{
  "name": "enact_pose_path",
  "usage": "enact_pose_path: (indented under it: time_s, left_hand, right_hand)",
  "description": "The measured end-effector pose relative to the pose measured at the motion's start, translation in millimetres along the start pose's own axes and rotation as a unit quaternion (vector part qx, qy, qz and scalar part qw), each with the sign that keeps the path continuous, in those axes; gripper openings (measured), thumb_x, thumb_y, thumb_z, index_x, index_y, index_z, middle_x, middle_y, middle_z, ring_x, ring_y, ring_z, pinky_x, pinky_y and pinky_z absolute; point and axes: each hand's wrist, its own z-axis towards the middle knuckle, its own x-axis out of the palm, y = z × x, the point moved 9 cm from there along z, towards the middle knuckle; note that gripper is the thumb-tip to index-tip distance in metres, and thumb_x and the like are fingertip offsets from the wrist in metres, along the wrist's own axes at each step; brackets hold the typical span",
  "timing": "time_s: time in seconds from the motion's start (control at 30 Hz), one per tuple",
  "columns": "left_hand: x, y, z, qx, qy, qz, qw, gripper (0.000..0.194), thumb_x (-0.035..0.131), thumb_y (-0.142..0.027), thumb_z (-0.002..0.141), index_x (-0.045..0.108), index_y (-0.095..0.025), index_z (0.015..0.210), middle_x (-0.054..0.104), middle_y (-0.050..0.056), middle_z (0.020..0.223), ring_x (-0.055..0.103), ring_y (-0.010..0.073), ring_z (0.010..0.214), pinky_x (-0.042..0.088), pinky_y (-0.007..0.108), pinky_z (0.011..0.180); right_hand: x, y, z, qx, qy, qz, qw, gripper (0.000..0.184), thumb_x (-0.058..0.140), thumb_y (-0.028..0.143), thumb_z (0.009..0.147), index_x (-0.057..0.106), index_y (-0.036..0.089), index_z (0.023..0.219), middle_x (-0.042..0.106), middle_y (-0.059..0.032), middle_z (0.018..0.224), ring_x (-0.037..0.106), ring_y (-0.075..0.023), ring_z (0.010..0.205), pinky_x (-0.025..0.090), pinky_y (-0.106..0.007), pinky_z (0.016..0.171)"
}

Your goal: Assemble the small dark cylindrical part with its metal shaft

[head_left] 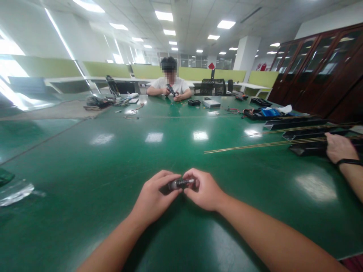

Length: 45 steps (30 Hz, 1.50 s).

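A short dark cylinder (181, 183) with a ribbed or coiled middle and a silvery right end lies level between my two hands, just above or on the green table; I cannot tell its exact kind. My left hand (157, 194) is closed round the greyish left end, thumb below and fingers above. At the silvery end, the fingers and thumb of my right hand (204, 189) curl round it in a pinch. Part of the cylinder is hidden by my fingers.
Thin brass-coloured rods (241, 147) and black channels (309, 147) lie at right, beside another person's hand (340, 146). Across the green table (127, 147) a person (170, 83) holds a dark tool. Crumpled clear plastic (17, 194) lies left. Tool trays (255, 114) stand far right.
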Motion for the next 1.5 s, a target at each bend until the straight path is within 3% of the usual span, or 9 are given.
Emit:
enact_pose_path:
  time_s: [0.2, 0.37, 0.73, 1.5]
  left_hand:
    - [3.2, 0, -1, 0.005, 0.011, -0.005, 1.0, 0.025, 0.065, -0.03, 0.086, 0.07, -0.027, 0.111, 0.07, 0.002, 0.106, 0.065, 0.0182, 0.097, 0.052, 0.028, 0.087]
    - [2.5, 9, -1, -0.029, -0.003, 0.001, 1.0, 0.028, 0.07, -0.031, 0.081, 0.068, -0.027, 0.109, 0.072, 0.001, 0.104, 0.068, 0.0186, 0.093, 0.052, 0.028, 0.086]
    - [3.3, 7, -2, -0.034, 0.004, 0.001, 0.999, 0.018, 0.068, -0.03, 0.081, 0.067, -0.024, 0.098, 0.071, 0.0, 0.095, 0.066, 0.0173, 0.086, 0.052, 0.027, 0.079]
    - [1.2, 11, -4, -0.045, -0.019, 0.001, 0.999, 0.014, 0.071, -0.027, 0.079, 0.069, -0.025, 0.093, 0.071, -0.002, 0.092, 0.067, 0.0156, 0.084, 0.05, 0.026, 0.079]
  right_hand:
    - [1, 0, 0, -0.004, 0.0, 0.007, 1.0, 0.024, 0.067, 0.02, 0.076, 0.064, 0.02, 0.1, 0.067, 0.0004, 0.083, 0.058, -0.0127, 0.066, 0.046, -0.024, 0.062]
    - [1, 1, 1, -0.007, 0.001, -0.005, 1.0, 0.02, 0.068, 0.023, 0.078, 0.066, 0.02, 0.099, 0.068, -0.0006, 0.086, 0.061, -0.0145, 0.072, 0.048, -0.025, 0.067]
    - [2, 1, 2, -0.012, 0.005, -0.001, 1.0, 0.014, 0.069, 0.024, 0.08, 0.071, 0.02, 0.093, 0.072, -0.0014, 0.087, 0.065, -0.0164, 0.078, 0.049, -0.026, 0.071]
    - [1, -2, 4, 0.0, 0.01, 0.024, 1.0, 0.012, 0.072, 0.021, 0.076, 0.073, 0.016, 0.086, 0.071, -0.0018, 0.079, 0.063, -0.0144, 0.069, 0.048, -0.024, 0.064]
